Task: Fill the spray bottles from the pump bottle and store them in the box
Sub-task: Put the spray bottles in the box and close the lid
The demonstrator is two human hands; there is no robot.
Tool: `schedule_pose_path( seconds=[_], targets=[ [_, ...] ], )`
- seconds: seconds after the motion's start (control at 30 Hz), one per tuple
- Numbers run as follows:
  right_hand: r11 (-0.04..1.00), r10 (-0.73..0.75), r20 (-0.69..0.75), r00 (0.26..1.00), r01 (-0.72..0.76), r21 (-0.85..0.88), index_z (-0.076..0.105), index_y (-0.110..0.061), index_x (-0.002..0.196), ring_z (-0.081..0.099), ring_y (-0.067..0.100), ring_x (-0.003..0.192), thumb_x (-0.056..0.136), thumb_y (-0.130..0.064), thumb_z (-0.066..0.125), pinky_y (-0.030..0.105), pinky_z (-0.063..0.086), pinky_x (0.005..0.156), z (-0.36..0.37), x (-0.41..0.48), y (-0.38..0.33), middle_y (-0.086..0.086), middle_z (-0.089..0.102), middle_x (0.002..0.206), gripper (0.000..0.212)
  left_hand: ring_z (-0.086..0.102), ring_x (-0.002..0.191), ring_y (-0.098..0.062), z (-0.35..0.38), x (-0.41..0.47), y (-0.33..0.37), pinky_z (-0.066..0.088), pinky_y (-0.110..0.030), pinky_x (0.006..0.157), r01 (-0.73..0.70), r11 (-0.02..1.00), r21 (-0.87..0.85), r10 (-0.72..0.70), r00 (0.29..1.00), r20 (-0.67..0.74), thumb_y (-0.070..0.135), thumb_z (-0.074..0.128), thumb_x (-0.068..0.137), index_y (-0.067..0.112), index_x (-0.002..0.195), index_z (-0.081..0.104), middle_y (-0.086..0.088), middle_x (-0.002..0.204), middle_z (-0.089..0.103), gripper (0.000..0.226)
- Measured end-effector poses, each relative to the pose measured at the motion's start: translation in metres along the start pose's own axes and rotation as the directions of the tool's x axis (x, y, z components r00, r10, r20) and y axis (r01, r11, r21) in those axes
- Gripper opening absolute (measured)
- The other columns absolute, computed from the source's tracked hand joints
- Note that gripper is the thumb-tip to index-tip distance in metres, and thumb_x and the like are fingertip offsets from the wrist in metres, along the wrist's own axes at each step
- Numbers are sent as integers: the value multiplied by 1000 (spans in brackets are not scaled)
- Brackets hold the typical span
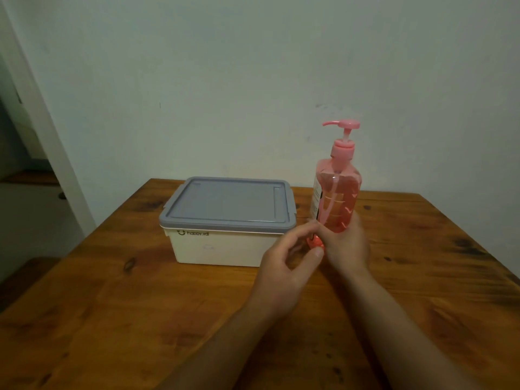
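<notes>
A tall pump bottle [336, 192] with pink liquid and a pink pump head stands upright on the wooden table [112, 305], just right of the box. My right hand [347, 246] grips its lower part. My left hand [284, 266] reaches in from the left, fingers loosely curled, thumb and fingertips touching the bottle's base. The white storage box [222, 246] sits at the table's middle with its grey lid [228, 201] shut. No spray bottle is in view.
A pale wall runs behind the table's far edge. A doorway and white door frame [36, 114] lie at the left. A dark bench or stool [25, 274] stands beside the table's left edge.
</notes>
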State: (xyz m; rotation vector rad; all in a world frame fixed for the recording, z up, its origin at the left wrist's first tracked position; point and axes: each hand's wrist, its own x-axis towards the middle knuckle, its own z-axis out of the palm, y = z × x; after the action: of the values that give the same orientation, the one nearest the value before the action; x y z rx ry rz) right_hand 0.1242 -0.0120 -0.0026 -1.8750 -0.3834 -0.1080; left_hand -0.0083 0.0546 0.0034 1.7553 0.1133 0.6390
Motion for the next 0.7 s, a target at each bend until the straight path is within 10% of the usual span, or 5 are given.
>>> schedule_pose_path(
  seconds=[0.7],
  targets=[
    [996, -19, 45, 999, 15, 86, 42, -38, 130, 65, 17, 104, 71, -54, 80, 49, 57, 88, 10, 4, 7, -13, 65, 117, 72, 47, 129, 0, -2, -1, -6, 43, -27, 108, 4, 1000, 9, -4, 1000, 17, 24, 57, 95, 38, 135, 51, 17, 142, 50, 42]
  ],
)
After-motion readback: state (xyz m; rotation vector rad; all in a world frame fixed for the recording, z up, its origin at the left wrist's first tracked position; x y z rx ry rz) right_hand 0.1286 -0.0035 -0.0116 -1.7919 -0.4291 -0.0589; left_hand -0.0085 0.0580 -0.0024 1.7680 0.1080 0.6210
